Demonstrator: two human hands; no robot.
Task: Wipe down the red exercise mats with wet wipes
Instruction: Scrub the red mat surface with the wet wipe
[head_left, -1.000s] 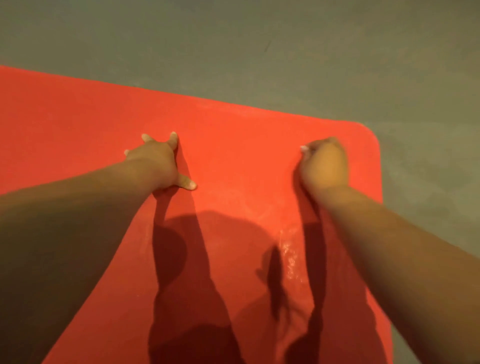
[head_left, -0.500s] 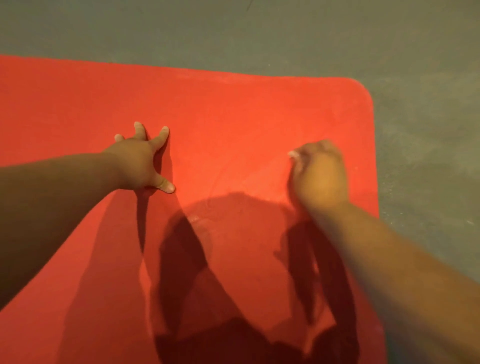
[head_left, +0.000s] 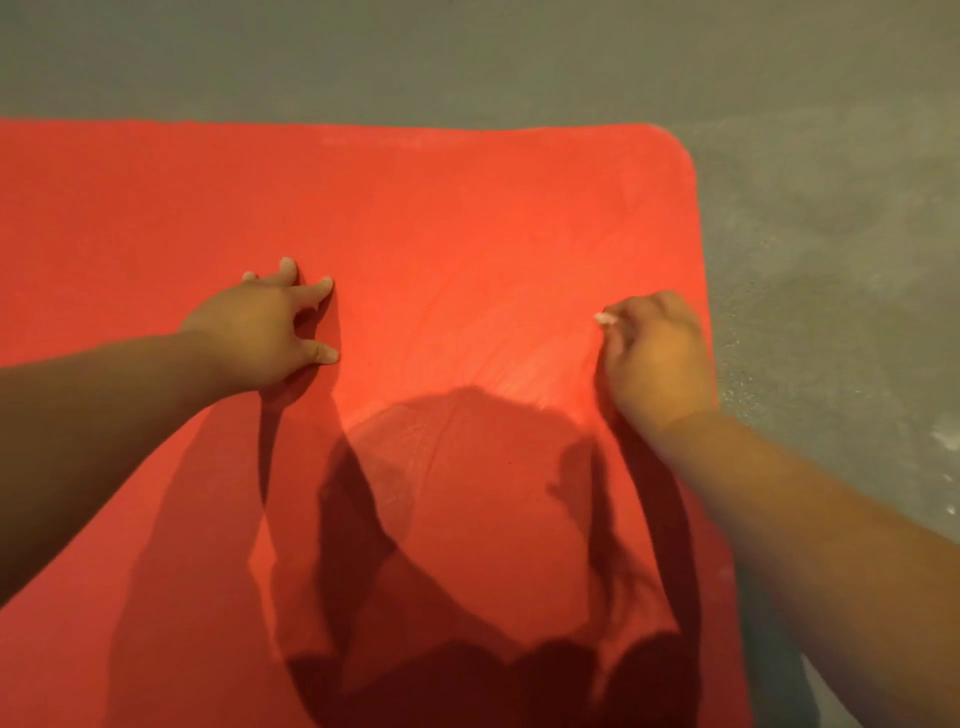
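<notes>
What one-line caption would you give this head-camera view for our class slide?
Left hand braced on the red exercise mat, right hand gripping a white wipe against it.

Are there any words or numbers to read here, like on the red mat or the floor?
None: no words, numbers or signs show. The red mat is plain, the grey floor has no writing, and the white wipe peeking from the right hand shows no print.
</notes>
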